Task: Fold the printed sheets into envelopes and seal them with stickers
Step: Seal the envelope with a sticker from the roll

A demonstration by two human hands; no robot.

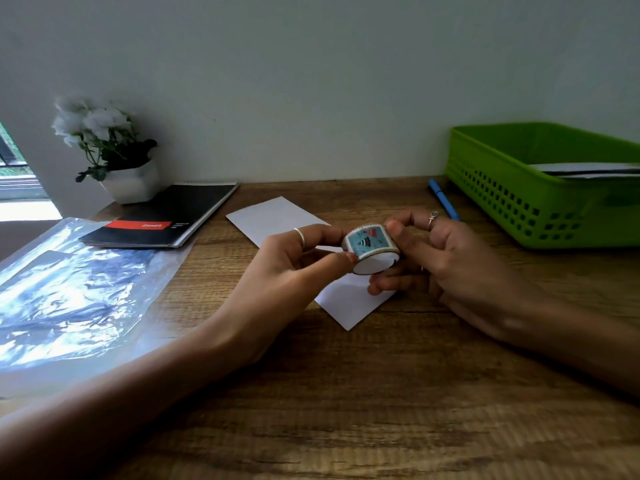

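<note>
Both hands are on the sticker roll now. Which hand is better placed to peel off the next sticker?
Left, probably. The left hand has its thumb tip on the printed edge of the sticker roll, where a sticker could lift. The right hand is wrapped around the roll's far side, steadying it above the folded paper.

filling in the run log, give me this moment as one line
step: picking sticker | both hands: left hand and right hand grip sticker roll | folded sheet: on table, unsealed | green basket: holds papers

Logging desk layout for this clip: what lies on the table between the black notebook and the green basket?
In the head view, a folded white sheet and a blue pen lie between the notebook and the basket.
</note>
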